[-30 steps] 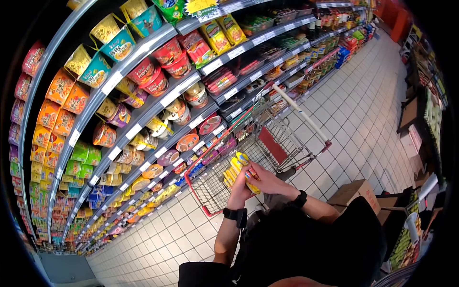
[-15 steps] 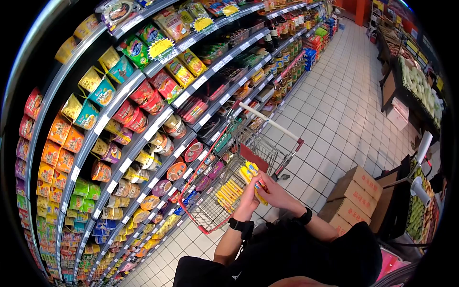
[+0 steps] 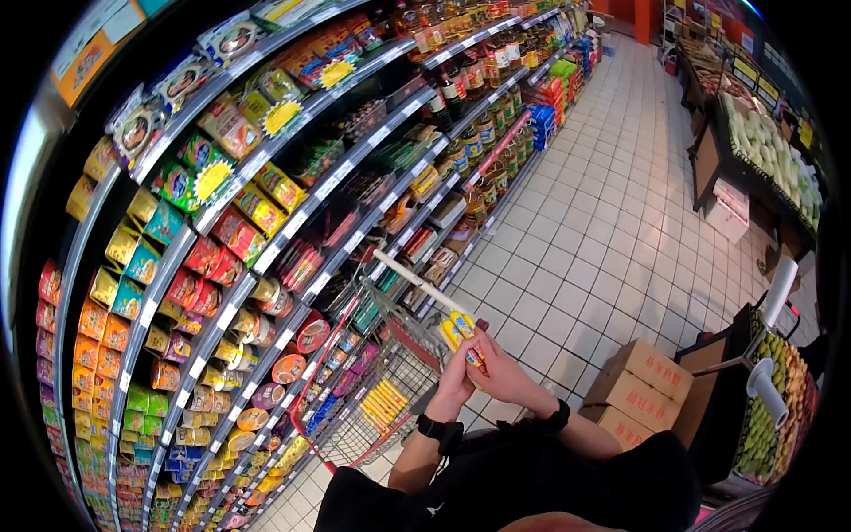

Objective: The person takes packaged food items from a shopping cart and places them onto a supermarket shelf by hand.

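Several yellow sausage-like sticks (image 3: 459, 329) with red and blue print are bunched between my two hands. My left hand (image 3: 455, 379) is closed round their lower left side. From the right, my right hand (image 3: 502, 372) closes over them, its fingers touching my left hand. More yellow sticks (image 3: 384, 405) lie side by side in the wire shopping cart (image 3: 332, 465), left of my hands. The cart's pale handle (image 3: 412, 280) is just beyond the held sticks.
Shelves of cup noodles (image 3: 238, 297), packets and bottles curve along the left. Brown cartons (image 3: 640, 390) are stacked at the right, near a produce stand (image 3: 764, 443) with paper rolls. A vegetable stand (image 3: 771, 160) is farther back on the tiled floor (image 3: 576, 257).
The view has turned right, so the shelves and cart have shifted left and more cartons show. My hands still hold the yellow sticks, now farther right of the cart's basket.
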